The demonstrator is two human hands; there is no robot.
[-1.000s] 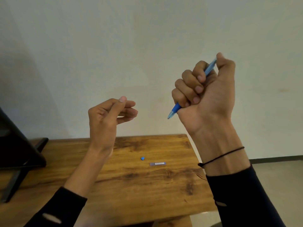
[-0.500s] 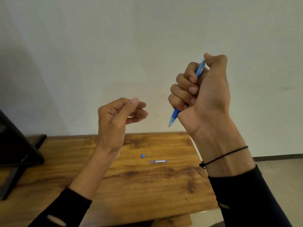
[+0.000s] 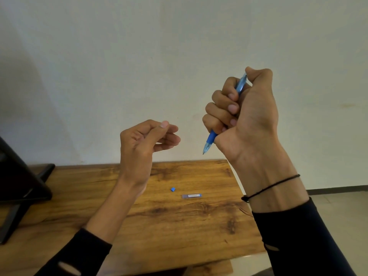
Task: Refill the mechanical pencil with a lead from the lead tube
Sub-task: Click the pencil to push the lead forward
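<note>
My right hand is raised above the table, closed in a fist around the blue mechanical pencil. The thumb rests over the pencil's top end and the tip points down and to the left. My left hand hovers to the left of the tip, thumb pressed against the index finger. Whether a lead sits in that pinch is too fine to see. The small clear lead tube lies flat on the wooden table, with its small blue cap just to its left.
A black stand occupies the table's left end. A plain white wall rises behind the table. The table's right edge runs beneath my right wrist, with tiled floor beyond it.
My left hand has drifted right, closer to the pencil tip. The right hand has turned the pencil more upright and lowered slightly.
</note>
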